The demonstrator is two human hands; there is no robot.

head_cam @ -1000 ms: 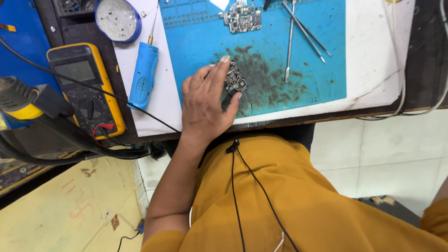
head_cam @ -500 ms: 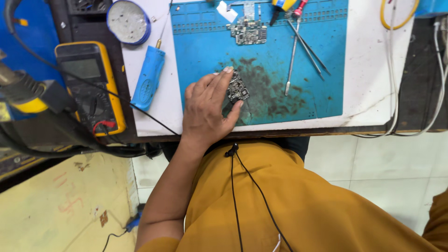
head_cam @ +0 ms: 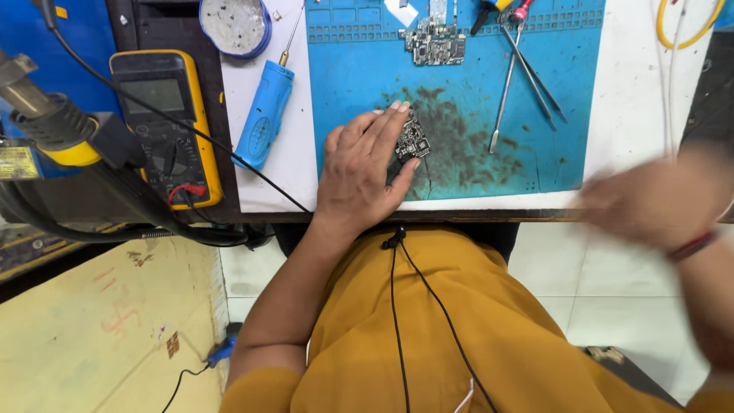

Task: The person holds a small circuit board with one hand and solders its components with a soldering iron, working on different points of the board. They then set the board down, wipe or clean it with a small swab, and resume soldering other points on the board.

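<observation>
Workbench surface: a blue silicone repair mat (head_cam: 459,84), darkly stained near its middle, lies on a white tabletop (head_cam: 634,92), with a yellow multimeter (head_cam: 164,122) and a blue pen-shaped tool (head_cam: 264,115) off to the left and two screwdrivers (head_cam: 520,84) at upper right. We note a small dark circuit board (head_cam: 413,140) flat on the mat, near its front edge, just left of the stain. We judge it light, thin and stiff, with fine surface parts that would not tolerate pressing or bending; best taken by its bare edges, not across the face. Our left hand (head_cam: 359,172) lies over it palm down, fingers (head_cam: 386,126) loosely spread and extended, tips resting on the board's left edge and the thumb against its lower corner, pinning it rather than gripping it. Our right hand (head_cam: 657,203) hangs off the table's front edge, heavily blurred; we cannot tell whether it is open or closed, nor whether it carries anything. A second, lighter board (head_cam: 436,46) sits at the mat's top.
</observation>
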